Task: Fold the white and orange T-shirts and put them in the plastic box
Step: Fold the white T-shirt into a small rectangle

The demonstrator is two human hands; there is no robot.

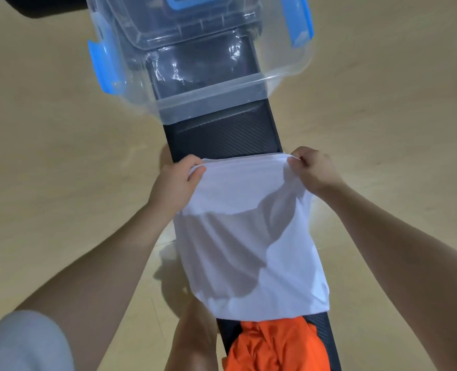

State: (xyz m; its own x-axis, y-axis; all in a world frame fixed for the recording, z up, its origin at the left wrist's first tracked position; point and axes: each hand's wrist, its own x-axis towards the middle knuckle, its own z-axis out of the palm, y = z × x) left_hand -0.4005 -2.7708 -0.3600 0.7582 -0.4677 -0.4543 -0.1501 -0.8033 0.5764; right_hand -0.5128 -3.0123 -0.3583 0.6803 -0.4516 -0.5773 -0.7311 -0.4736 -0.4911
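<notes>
Head: hands (244,174) pinch white T-shirt (251,242)

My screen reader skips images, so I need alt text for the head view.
Both hands, left hand and right hand, pinch the far edge of a white T-shirt on a narrow black bench. A clear plastic box sits beyond; a crumpled orange T-shirt lies nearer.

no readable text or labels, as far as visible.

A long black bench (223,135) (ribbed, perhaps textured plastic) runs across a tan wooden floor (48,156).
</notes>
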